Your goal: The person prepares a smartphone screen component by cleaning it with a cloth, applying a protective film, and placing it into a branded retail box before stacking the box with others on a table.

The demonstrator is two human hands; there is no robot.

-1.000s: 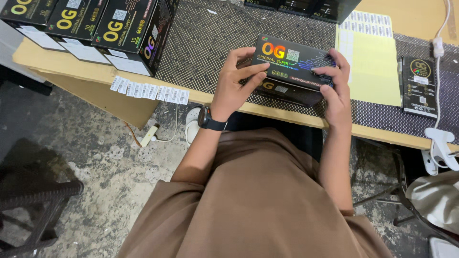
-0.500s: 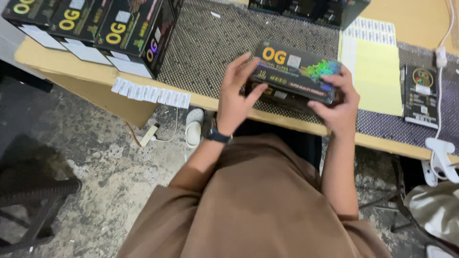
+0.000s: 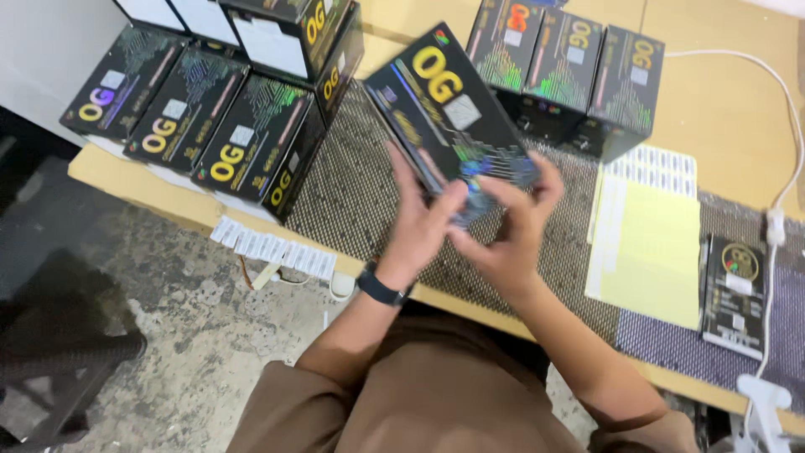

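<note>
A black rectangular box [image 3: 442,113] with bright multicoloured print is raised above the table, tilted so its far end points up and left. My left hand [image 3: 422,225], with a dark watch on the wrist, grips its near left side. My right hand [image 3: 509,226] holds the near end, fingers wrapped over the box's lower corner. Both hands are blurred by motion. The box hangs over a dark woven mat [image 3: 360,193] on the wooden table [image 3: 721,101].
A row of matching black boxes [image 3: 210,117] stands at the table's left, and more [image 3: 566,71] at the back. A yellow sticker sheet [image 3: 650,243] and a small black packet [image 3: 735,294] lie at the right. White label strips [image 3: 272,250] hang off the front edge; a white cable [image 3: 776,210] runs along the right.
The box has been lifted off the mat and swung up and away, turned from lying crosswise to pointing up-left. The camera view has tilted up, showing more of the table.
</note>
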